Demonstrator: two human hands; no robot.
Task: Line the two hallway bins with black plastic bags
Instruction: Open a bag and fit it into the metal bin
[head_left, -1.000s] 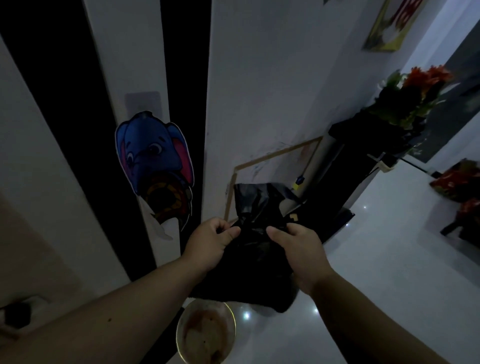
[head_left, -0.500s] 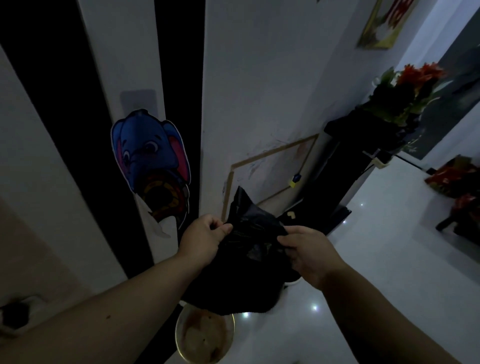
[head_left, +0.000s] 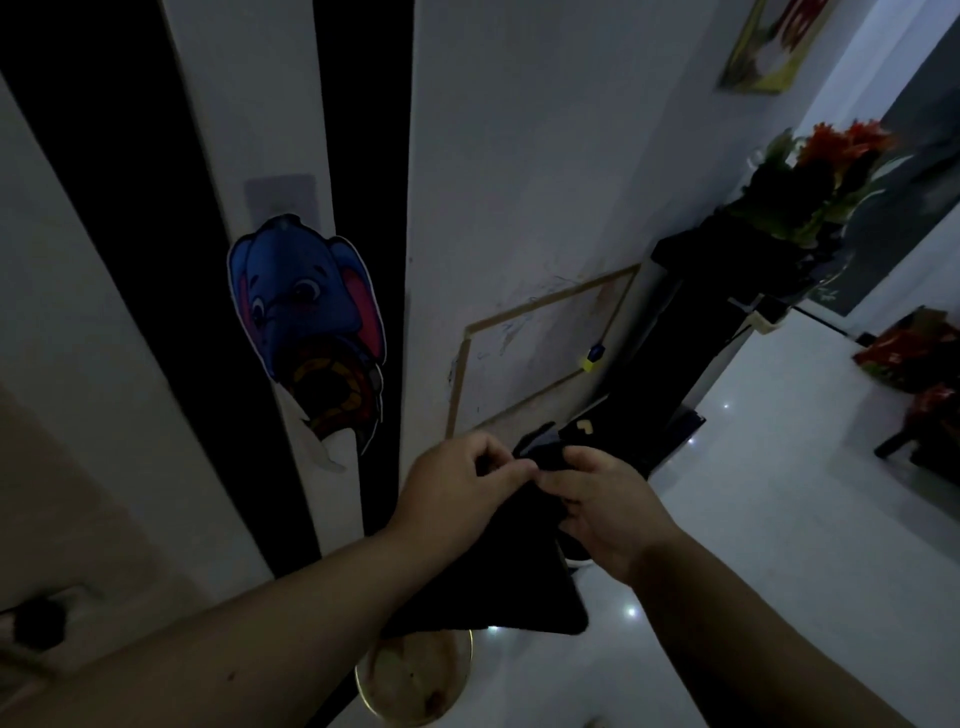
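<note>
Our left hand (head_left: 457, 483) pinches the top edge of the black bag (head_left: 498, 582), which hangs flat over the round bin (head_left: 415, 680) on the floor by the wall. Our right hand (head_left: 602, 499) grips the same edge, fingertips nearly touching. We should rub the layers apart to find the mouth, then spread it over the rim.

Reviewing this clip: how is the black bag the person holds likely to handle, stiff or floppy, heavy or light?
Probably floppy: the black bag hangs in a limp sheet below the left hand and right hand, which pinch its top edge. Likely very light, since fingertips alone hold it up. It looks smooth, so perhaps slippery and hard to separate open.
</note>
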